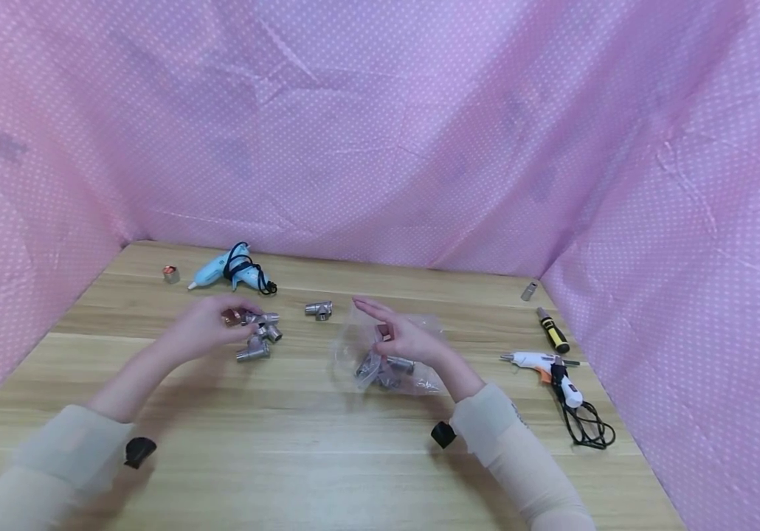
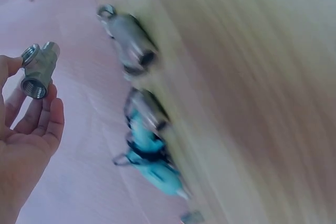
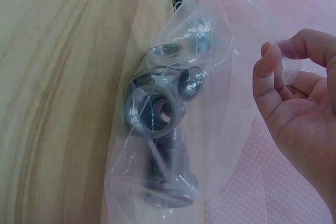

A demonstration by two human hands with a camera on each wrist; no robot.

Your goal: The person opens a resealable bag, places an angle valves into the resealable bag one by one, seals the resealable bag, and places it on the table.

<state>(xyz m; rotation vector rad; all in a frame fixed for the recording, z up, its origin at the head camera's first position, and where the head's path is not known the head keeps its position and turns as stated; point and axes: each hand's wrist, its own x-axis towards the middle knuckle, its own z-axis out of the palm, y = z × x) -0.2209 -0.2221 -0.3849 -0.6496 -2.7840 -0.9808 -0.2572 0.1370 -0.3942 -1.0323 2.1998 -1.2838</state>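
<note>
My left hand (image 1: pixel 214 324) holds a silver threaded tee pipe fitting (image 2: pixel 41 69) between thumb and fingers, raised above the table. Under and beside that hand another metal fitting (image 1: pixel 254 350) lies on the wood. A separate tee (image 1: pixel 319 310) sits between the two hands. With thumb and fingertips, my right hand (image 1: pixel 406 338) pinches the edge of a clear plastic bag (image 1: pixel 345 354). Inside the bag are several metal fittings (image 3: pixel 152 111), seen through the film. The right wrist view shows them lying low in the bag, while the pinched film is drawn up.
A light blue glue gun (image 1: pixel 247 273) with its black cord wrapped round it lies at the back left, beside a small metal fitting (image 1: pixel 170 274). To the right are a white glue gun (image 1: pixel 539 361), a yellow-black screwdriver (image 1: pixel 554 332) and another small fitting (image 1: pixel 529 291). Pink dotted cloth (image 1: pixel 380 147) surrounds the table.
</note>
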